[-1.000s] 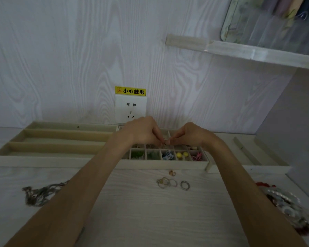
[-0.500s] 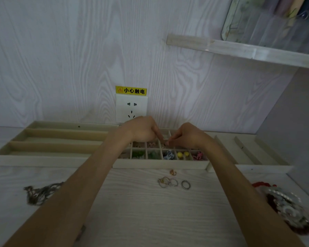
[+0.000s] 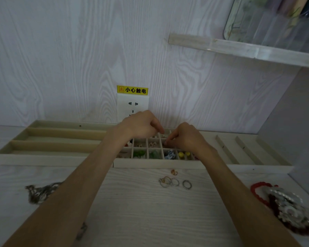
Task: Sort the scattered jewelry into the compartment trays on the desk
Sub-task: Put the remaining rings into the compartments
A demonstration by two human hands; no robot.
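**Both hands over the gridded tray**

A yellow warning label (image 3: 132, 90) reading "小心触电" sits above the white wall socket (image 3: 133, 106). The left hand (image 3: 141, 126) and right hand (image 3: 185, 137) hover over the cream gridded compartment tray (image 3: 159, 163), fingers curled, fingertips nearly meeting; whether they pinch anything cannot be told. 4 loose metal rings (image 3: 175, 181) lie on the desk just before the tray.

The white wooden desk (image 3: 141, 211) holds three trays in a row under my hands: a long-slot tray (image 3: 52, 155) to their left, a small-box tray (image 3: 159, 164) right below, another tray (image 3: 257, 168) to their right. Nearer me lie rings (image 3: 175, 181), a chain (image 3: 41, 192), and a red and silver pile (image 3: 285, 207).
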